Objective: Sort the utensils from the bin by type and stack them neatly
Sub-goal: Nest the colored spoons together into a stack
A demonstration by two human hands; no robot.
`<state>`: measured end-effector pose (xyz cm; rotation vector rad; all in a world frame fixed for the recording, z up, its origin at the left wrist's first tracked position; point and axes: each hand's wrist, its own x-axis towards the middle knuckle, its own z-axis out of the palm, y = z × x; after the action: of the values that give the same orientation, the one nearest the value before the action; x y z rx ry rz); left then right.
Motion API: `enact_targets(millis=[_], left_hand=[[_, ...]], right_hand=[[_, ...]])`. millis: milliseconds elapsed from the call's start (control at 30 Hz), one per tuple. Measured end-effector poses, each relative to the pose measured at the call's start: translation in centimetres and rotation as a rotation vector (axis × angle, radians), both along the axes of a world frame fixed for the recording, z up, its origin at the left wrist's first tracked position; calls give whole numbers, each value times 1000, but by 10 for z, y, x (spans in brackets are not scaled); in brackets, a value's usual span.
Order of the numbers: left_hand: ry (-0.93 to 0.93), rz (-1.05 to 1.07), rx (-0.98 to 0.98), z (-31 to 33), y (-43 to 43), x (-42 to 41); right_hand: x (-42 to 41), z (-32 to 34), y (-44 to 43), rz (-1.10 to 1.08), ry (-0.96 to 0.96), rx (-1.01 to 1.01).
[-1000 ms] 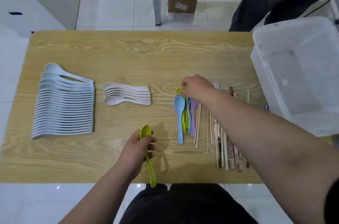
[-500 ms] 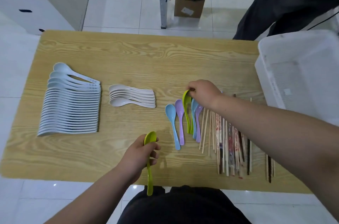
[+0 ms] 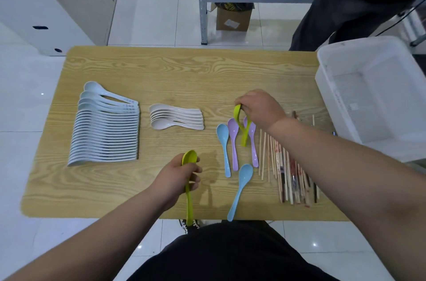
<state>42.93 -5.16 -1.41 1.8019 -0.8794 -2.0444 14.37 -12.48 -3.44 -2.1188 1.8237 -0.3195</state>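
My left hand grips a green spoon near the table's front edge, its handle pointing back over the edge. My right hand pinches the bowl end of a second green spoon, lifted with its handle hanging down over the loose coloured spoons. Two purple spoons and a blue spoon lie side by side under it. Another blue spoon lies slanted toward the front edge. A spread of chopsticks lies to their right.
A long stack of pale blue spoons and a short stack of white spoons lie at the left of the wooden table. A white bin stands at the right. A person in dark trousers stands behind.
My right hand has lifted the second green spoon off the table. One blue spoon has slid out of the group toward the front edge. My left hand keeps its spoon.
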Motion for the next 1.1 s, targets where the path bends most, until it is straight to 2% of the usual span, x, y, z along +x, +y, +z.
enact_targets(millis=[200, 367, 600, 700, 833, 1000, 1100], left_hand=[[79, 120, -10, 10, 2, 9], [91, 68, -22, 13, 3, 20], [129, 15, -101, 29, -12, 12], [172, -99, -191, 38, -16, 6], [181, -304, -336, 46, -12, 6], [155, -248, -364, 42, -10, 15], [163, -102, -261, 39, -14, 29]], right_hand=[[4, 47, 1, 60, 36, -158], [21, 77, 31, -38, -64, -43], [84, 86, 73, -326, -414, 177], [109, 80, 78, -464, -585, 238], [130, 76, 82, -483, -635, 291], [142, 73, 90, -543, -755, 227], [146, 72, 98, -570, -874, 164]])
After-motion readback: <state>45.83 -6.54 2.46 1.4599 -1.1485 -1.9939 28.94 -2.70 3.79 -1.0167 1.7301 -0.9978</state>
